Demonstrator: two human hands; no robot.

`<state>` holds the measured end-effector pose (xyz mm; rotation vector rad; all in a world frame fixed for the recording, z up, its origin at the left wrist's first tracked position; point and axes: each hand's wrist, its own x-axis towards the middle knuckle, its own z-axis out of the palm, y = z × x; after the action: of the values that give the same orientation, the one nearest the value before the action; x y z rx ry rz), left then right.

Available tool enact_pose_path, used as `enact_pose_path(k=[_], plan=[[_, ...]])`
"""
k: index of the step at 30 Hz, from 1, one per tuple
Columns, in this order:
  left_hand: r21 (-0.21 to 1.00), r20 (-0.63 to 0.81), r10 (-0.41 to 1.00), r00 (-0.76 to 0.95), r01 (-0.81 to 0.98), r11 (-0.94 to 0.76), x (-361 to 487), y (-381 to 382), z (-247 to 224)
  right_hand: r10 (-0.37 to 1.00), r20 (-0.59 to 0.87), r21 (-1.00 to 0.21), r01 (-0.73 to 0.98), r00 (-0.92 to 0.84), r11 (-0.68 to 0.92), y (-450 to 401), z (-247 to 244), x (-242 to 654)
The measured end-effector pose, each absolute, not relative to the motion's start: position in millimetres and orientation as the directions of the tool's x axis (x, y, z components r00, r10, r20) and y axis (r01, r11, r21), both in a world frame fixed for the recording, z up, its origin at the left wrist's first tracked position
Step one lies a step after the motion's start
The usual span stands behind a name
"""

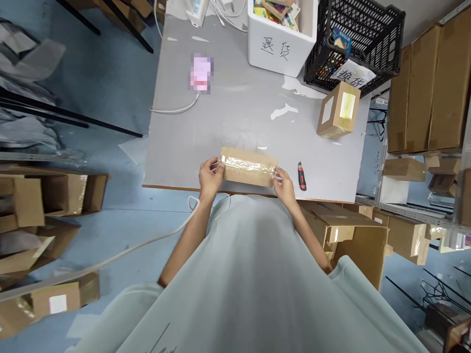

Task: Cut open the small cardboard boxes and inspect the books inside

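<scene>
box (248, 167), long axis left to right, lies between left hand (210, 179) and right hand (284, 186), neither nearer; each hand's fingers (221, 169) pinch one end, near the edge of the tabletop (235, 110).

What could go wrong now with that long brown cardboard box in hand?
The long brown cardboard box is at the near edge of the grey table; it might drop if the left hand or right hand slips. The right hand could also brush the red-and-black utility knife nearby.
</scene>
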<state>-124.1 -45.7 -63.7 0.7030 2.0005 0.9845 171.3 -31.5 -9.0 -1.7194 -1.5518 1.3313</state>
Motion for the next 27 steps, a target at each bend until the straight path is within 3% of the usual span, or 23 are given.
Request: enact_pose_path(k=[5,11,15,22,27], plan=[[0.811,-0.362,0.756,-0.545,0.216,0.544,-120,-50,-54,0.920,-0.351,-0.832,0.509,-0.175,-0.221,-38,-12,170],[0.736,-0.302,0.825,-0.477,0.433,0.520,-100,-40,-8,0.924,-0.369,-0.820,0.502,-0.101,-0.273,-38,-15,202],[0.734,-0.239,0.913,-0.332,0.554,0.394,-73,-31,24,0.921,-0.388,-0.816,0.479,-0.039,-0.323,-36,-24,235],[0.789,-0.241,0.969,0.054,0.593,0.163,15,-14,52,0.878,-0.473,-0.735,0.519,0.069,-0.436,-25,-53,276],[0.637,-0.329,0.917,0.226,0.770,0.039,82,2,72,0.865,-0.499,-0.679,0.598,0.050,-0.426,-13,-70,290]])
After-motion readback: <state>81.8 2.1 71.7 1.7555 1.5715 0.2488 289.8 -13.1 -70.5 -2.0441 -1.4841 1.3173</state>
